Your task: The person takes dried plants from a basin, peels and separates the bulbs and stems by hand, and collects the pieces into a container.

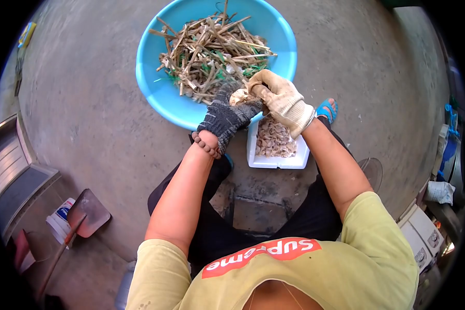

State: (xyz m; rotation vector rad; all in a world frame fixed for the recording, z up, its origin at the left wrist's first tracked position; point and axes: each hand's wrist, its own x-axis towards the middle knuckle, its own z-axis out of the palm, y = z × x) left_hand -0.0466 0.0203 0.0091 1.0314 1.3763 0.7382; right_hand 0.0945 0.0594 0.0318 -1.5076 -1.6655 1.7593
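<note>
My left hand (pixel 228 112), in a dark grey knitted glove, is wrapped round a pale garlic bulb (pixel 239 97). The fingers of my right hand (pixel 280 99), in a cream glove, are closed on the bulb's brown stalk (pixel 262 92). Both hands are close together over the near rim of a blue basin (pixel 148 77). Dry stalks (pixel 211 44) with bulbs and green strings fill much of the basin. Just below my hands, a white foam box (pixel 279 162) holds many loose garlic cloves (pixel 274 138).
A shovel (pixel 89 212) and a white bucket (pixel 61 221) are at the lower left. Beside the box is my foot in a blue sandal (pixel 326 109). White boxes (pixel 421 235) and blue items (pixel 451 150) line the right side. Concrete floor (pixel 98 77) surrounds the basin.
</note>
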